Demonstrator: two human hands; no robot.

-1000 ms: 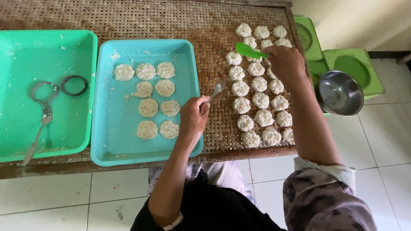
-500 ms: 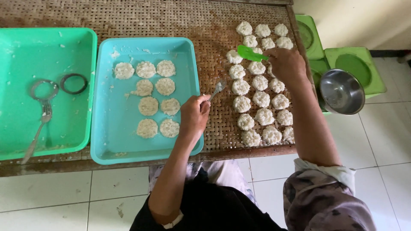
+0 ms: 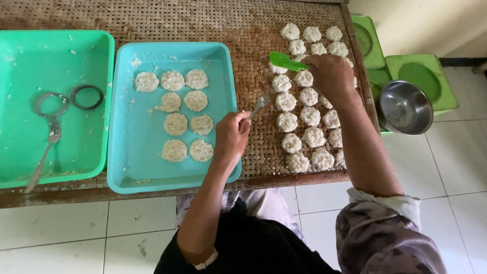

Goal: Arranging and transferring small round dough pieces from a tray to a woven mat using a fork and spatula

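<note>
My left hand grips a metal fork over the right rim of a light blue tray, its tines pointing at the white rice cakes laid in rows on the woven mat. My right hand holds a green plastic spatula above the upper rows of those cakes. Several flatter round rice cakes lie inside the blue tray.
A green tray at the left holds a metal ring mould with a handle and a dark ring. A steel bowl rests on green stools at the right. White floor tiles lie below.
My right hand has shifted the green spatula slightly lower and nearer over the rice cakes. My left hand with the fork has barely moved.
</note>
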